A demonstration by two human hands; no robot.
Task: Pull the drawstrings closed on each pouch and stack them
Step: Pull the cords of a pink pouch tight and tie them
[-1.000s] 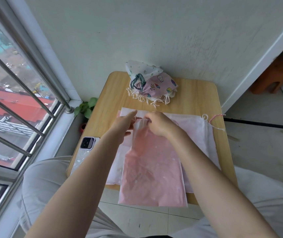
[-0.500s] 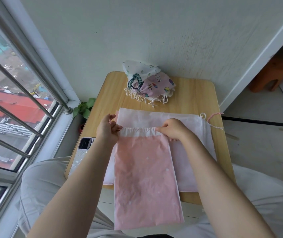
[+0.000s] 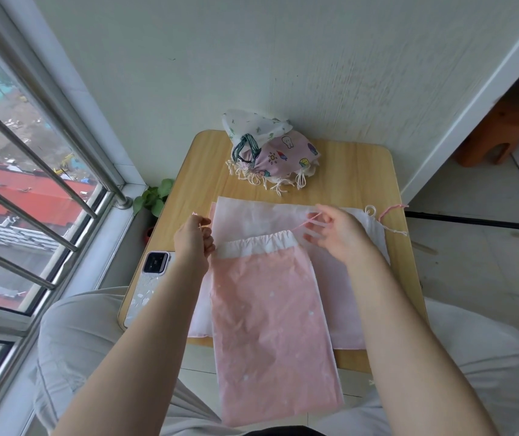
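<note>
Both hands are on the strings of the pink pouch right now. Left hand is curled up at the pouch's left top corner, pinching what looks like the end of the left drawstring, though only a tiny bit pokes out above the knuckles. Right hand sits just off the right corner with its fingers loosely spread, and the right drawstring runs up from the gathered hem into the thumb and forefinger, so that's a light pinch, not a full fist.

The pouch lies flat, white hem toward the wall, bottom end hanging off the near edge of the table over the person's lap. Hem is only slightly puckered, so I'd say this is the start of the cinching step. Next move probably needs both hands pulling outward, away from each other, so the hem bunches evenly.

Forearms come in from below, wrists angled in toward the hem.

Underneath is a bigger white pouch spread flat, its cords trailing off to the right, so that one's not yet done. At the back of the table sits a pile of closed pouches, where this one presumably goes. Phone on the left edge, little plant by the window.
</note>
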